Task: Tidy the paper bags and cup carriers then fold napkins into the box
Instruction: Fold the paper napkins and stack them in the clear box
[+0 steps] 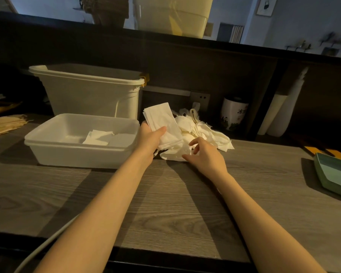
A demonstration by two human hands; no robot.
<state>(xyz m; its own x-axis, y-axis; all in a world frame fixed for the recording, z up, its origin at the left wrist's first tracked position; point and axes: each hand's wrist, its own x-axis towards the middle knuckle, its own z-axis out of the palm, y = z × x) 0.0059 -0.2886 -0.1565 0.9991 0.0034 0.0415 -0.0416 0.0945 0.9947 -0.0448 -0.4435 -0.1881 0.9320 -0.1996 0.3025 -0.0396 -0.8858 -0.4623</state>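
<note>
Left hand [150, 137]: I grip the folded napkins [162, 123] upright beside the box [81, 154], ready to drop in.
Right hand [206, 156]: fingers loosely spread, reaching onto the loose napkin pile [205, 131] on the worktop [165, 203] for the next.

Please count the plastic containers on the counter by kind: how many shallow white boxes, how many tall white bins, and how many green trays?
Shallow white box: 1
Tall white bin: 1
Green tray: 1
Total: 3
</note>
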